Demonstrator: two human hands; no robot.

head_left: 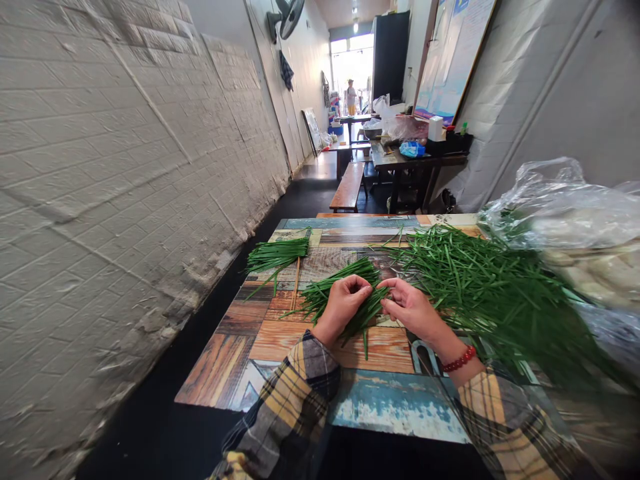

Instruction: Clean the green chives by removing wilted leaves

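Note:
My left hand [345,303] is closed, thumb and forefinger pinched together over a bundle of garlic chives [333,287] on the table. Facing it, my right hand [411,312] has its fingers curled around the chives' near ends, where a few green blades show between the fingertips. Any thin stick inside these fingers is too small to make out. To the left lies a second, neat bundle of chives [278,255], with thin wooden skewers [296,285] running from its right end toward me. A large loose pile of chives [463,273] spreads out right of my right hand.
The patterned wooden table [380,400] carries all this. Clear plastic bags [555,207] with pale contents stand at the right edge. A brick-patterned wall [125,200] runs along the left. Beyond are a bench [349,187], a cluttered dark table [420,160] and a distant person [351,99].

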